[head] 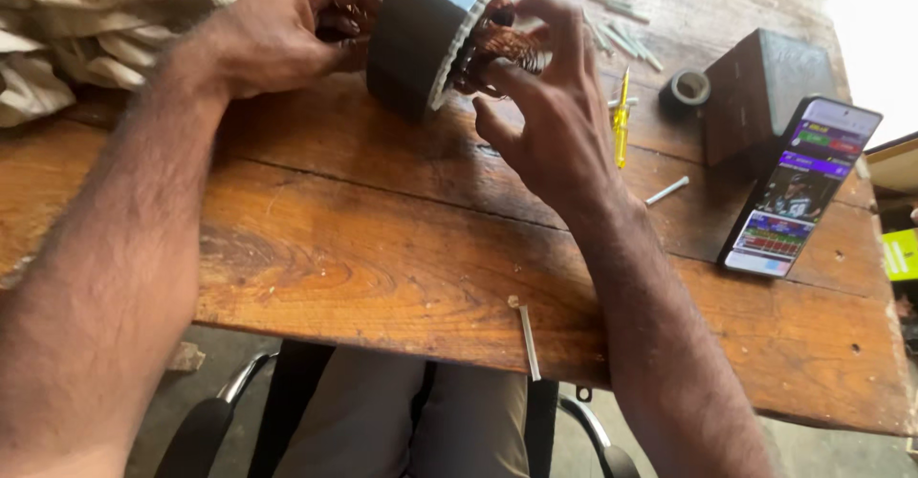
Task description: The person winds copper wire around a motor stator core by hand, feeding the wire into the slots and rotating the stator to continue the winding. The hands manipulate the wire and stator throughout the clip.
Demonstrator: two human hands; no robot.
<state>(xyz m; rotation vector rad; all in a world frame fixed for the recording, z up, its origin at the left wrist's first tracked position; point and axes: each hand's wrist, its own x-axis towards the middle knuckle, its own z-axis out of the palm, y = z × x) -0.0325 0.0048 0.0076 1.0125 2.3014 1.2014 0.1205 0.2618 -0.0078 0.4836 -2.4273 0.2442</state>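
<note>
- Where the picture's top edge cuts across, the upper part of the motor stator point(421, 29) and the far ends of its copper windings point(497, 43) are lost, and the left hand's fingertips are hidden behind the stator's dark body.
- Crumpled beige cloth point(67, 29) lies at the far left of the wooden counter point(382, 249), partly cut off by the frame.
- Left hand point(277, 33) is curled about the stator's left end, gripping it and holding it tilted on the counter near the far edge.
- Right hand point(555, 105) is half open, its fingers spread and bent into the copper windings at the stator's open face; whether it pinches a wire, I cannot tell.
- One white paper sleeve point(528, 339) lies at the counter's near edge, between the forearms.
- A yellow screwdriver point(622, 119) lies just beside the right hand, another white sleeve point(666, 191) near it.
- More pale sleeves point(622, 29) are scattered behind, hard to count.
- A roll of tape point(688, 88) sits against a dark block point(765, 96).
- A phone point(798, 186) leans on that block, its screen lit.
</note>
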